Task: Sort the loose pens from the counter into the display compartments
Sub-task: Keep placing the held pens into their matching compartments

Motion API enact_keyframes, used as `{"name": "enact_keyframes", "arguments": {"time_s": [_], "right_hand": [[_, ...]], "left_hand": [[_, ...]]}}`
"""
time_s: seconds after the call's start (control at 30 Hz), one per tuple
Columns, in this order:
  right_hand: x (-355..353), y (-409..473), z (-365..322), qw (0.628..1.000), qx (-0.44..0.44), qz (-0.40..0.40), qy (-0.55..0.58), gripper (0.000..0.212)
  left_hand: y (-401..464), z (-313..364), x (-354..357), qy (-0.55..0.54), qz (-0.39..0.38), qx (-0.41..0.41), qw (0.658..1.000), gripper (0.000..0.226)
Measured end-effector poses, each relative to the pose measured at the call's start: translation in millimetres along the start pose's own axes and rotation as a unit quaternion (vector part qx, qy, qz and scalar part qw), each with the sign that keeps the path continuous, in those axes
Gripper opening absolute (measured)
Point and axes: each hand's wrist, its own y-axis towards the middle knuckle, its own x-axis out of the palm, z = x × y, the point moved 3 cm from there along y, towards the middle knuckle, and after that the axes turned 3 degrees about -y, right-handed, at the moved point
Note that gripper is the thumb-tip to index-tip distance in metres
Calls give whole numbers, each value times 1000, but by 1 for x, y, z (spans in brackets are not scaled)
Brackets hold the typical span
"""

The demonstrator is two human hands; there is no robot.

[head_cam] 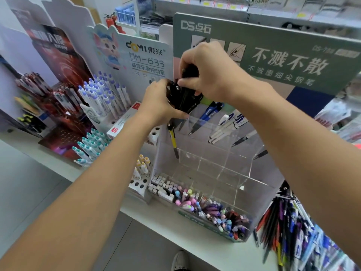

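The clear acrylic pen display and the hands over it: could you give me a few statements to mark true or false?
1. Both hands hold one bundle of black pens above the clear acrylic display. True: the left hand and right hand both have a grip on it.
2. A yellow-and-black pen stands in a rear compartment. True.
3. The acrylic compartments are all full. False: several of them hold nothing.
4. The loose pile of pens lies left of the display. False: it lies right of it.
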Motion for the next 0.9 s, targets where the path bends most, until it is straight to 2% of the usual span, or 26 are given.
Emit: {"name": "enact_keyframes", "arguments": {"time_s": [0.1,0.23,0.3,0.4,0.47,0.5,0.6,0.7,0.8,0.9], "right_hand": [[7,-10,5,999,7,-46,5,14],[26,-6,10,996,63,-67,21,17],[35,-5,15,992,101,-69,13,26],[37,-17,17,988,151,-8,23,38],[34,-29,13,985,169,36,15,41],[36,-33,8,987,157,32,-3,45],[51,-35,-4,992,106,-48,-43,60],[66,-27,-3,991,76,-113,-5,55],[50,-28,2,990,85,-79,85,45],[11,-68,14,989,98,8,108,42]], "left_hand": [[-3,-1,4,-2,-2,17,1000,99],[-7,5,12,-38,32,35,998,89],[-9,7,14,-65,40,38,996,83],[-11,9,12,-77,61,50,994,65],[-12,10,11,-70,96,65,991,65],[-13,12,10,-55,115,74,989,63],[-14,11,13,-16,121,81,989,55],[-15,3,15,-37,120,87,988,59],[-22,-5,19,-82,128,71,986,60],[-50,-6,31,-194,158,37,967,84]]}}
